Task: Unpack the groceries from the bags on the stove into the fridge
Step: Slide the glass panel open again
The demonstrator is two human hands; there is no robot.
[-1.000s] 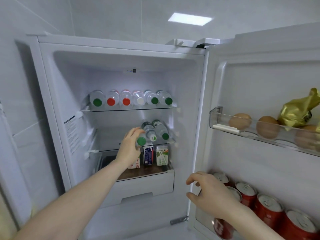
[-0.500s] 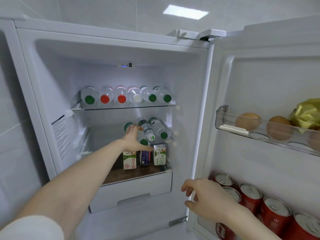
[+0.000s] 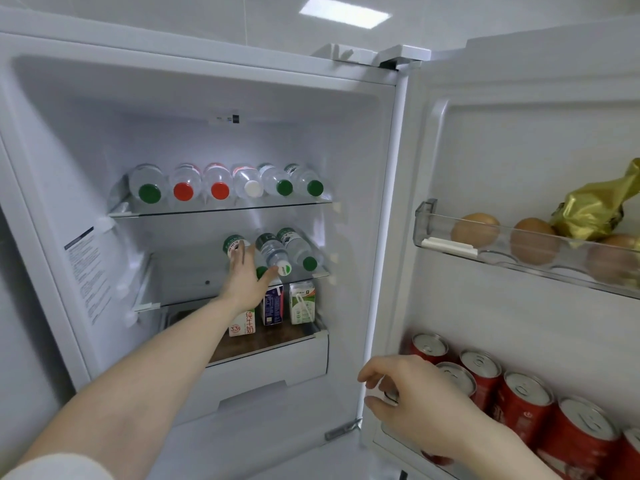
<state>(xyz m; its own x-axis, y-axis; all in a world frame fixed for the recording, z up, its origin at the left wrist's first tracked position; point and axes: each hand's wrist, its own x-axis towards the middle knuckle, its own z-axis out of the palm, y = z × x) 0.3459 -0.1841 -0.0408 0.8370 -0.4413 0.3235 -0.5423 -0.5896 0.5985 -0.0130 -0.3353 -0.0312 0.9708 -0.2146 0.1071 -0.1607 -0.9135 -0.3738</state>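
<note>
With straight fingers the left hand should nudge the clear green-capped plastic water bottle toward twelve o'clock on the middle glass shelf, while the loosely curled, empty right hand steadies the white fridge door.

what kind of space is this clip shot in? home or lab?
Most likely a home kitchen, though little beyond the appliance shows. The view looks into an open fridge stocked with water bottles lying on a glass shelf, eggs in a door tray and red cans below. White tiled walls surround it.
</note>
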